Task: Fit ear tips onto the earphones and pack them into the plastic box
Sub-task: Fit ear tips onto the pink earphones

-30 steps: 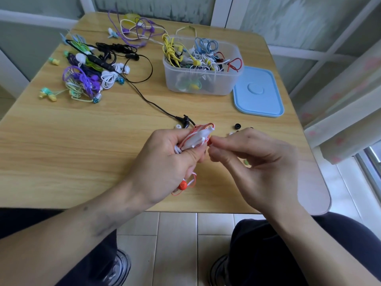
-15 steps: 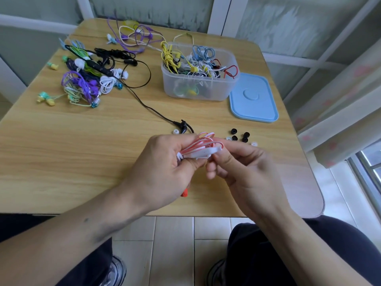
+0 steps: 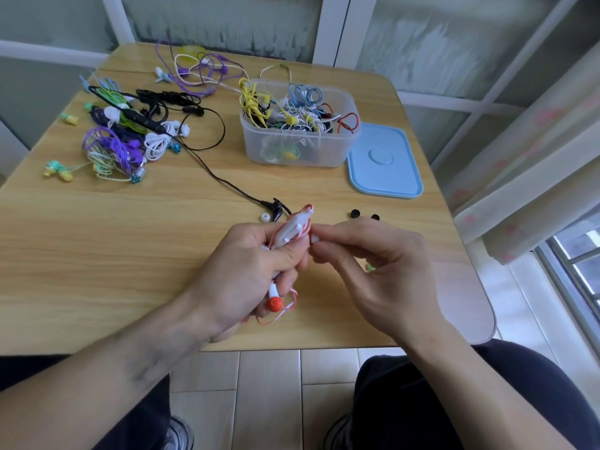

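The left hand (image 3: 256,274) grips a coiled red-and-white earphone (image 3: 293,227) above the near edge of the wooden table (image 3: 130,254), fingers curled round the bundle; its orange earbud (image 3: 274,303), hidden half a second ago, now dangles below the fist again. The right hand (image 3: 373,264) pinches the coil's upper end between thumb and fingertips, and has lifted off the bundle it was pressing. The clear plastic box (image 3: 300,147), full of earphones, sits beyond, its blue lid (image 3: 384,160) just beside it. 2 black ear tips (image 3: 355,213) lie near the right hand.

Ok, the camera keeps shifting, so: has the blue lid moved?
No. The blue lid still lies flat just right of the plastic box, as before.
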### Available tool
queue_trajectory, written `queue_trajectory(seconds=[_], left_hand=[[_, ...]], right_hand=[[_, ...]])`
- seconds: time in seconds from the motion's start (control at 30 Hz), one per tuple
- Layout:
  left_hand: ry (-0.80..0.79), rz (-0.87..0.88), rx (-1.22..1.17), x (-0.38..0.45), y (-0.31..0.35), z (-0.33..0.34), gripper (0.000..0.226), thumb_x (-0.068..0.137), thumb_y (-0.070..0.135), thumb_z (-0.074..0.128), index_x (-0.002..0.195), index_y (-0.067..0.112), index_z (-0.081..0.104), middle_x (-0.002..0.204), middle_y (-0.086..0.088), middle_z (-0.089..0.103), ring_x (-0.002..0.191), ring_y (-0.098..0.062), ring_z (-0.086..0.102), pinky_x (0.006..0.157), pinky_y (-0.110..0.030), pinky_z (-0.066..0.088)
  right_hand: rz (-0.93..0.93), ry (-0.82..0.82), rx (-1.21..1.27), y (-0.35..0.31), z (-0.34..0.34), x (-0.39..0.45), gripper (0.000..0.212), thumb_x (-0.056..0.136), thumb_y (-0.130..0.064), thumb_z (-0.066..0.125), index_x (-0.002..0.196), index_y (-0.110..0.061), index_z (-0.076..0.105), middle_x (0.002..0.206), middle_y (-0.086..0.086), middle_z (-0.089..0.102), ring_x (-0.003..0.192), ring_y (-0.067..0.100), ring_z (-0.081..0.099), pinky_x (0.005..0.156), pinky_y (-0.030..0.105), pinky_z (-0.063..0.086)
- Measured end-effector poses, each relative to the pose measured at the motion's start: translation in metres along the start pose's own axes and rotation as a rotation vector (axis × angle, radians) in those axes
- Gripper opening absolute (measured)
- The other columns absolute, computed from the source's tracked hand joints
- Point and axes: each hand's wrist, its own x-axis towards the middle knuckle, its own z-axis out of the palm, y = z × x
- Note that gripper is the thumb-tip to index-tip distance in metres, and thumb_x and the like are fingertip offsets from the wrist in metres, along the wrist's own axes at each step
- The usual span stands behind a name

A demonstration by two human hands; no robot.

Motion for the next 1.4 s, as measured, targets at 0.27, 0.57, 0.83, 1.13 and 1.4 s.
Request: queue_trajectory(seconds=[0.27,0.57,0.83,1.13,1.4], left_hand=[[0.049,0.238,0.118,0.006,-0.006,0.006,0.027,0.095,0.009,0.057,0.069,0.004,0.053,0.042,-0.006,0.038,0.036,-0.017,0.03,0.038,-0.02,0.029],[0.134,0.532,0.532,0.004,-0.005,0.0,0.038,0.085,0.019,0.059,0.07,0.054,0.063,0.046,0.01,0.05,0.039,-0.011,0.044,0.041,-0.016,0.037],[-0.07,0.194,0.192,0.009,-0.001,-0.008,0.031,0.094,0.007,0.058,0.063,0.013,0.057,0.041,-0.009,0.039,0.031,-0.015,0.028,0.039,-0.021,0.032],[-0.228,0.005,0.038,0.011,-0.002,-0.012,0.021,0.082,0.023,0.059,0.064,0.012,0.058,0.043,-0.008,0.04,0.026,-0.01,0.027,0.034,-0.009,0.021],[-0.217,0.031,0.159,0.01,-0.001,-0.012,0.024,0.079,0.023,0.059,0.057,0.015,0.056,0.04,-0.006,0.041,0.031,-0.013,0.026,0.037,-0.017,0.026]], right_hand=[[0.122,0.115,0.02,-0.004,0.008,0.0,0.012,0.089,-0.011,0.073,0.096,-0.02,0.077,0.076,-0.008,0.074,0.065,0.01,0.069,0.063,0.026,0.054],[0.511,-0.073,0.661,-0.006,0.003,0.002,0.018,0.086,-0.013,0.07,0.102,-0.006,0.076,0.066,0.002,0.062,0.06,0.014,0.052,0.061,0.018,0.045],[0.462,-0.237,0.578,-0.003,-0.015,0.008,0.031,0.09,-0.01,0.061,0.116,0.005,0.068,0.085,0.01,0.072,0.073,0.017,0.063,0.073,0.023,0.052],[0.461,-0.223,0.547,-0.001,-0.018,0.013,0.017,0.081,-0.012,0.069,0.092,0.001,0.072,0.079,0.014,0.073,0.07,0.022,0.068,0.063,0.029,0.056],[0.53,-0.214,0.564,0.0,-0.011,0.01,0.019,0.075,-0.018,0.073,0.087,-0.005,0.077,0.076,0.018,0.072,0.066,0.024,0.07,0.069,0.029,0.059]])
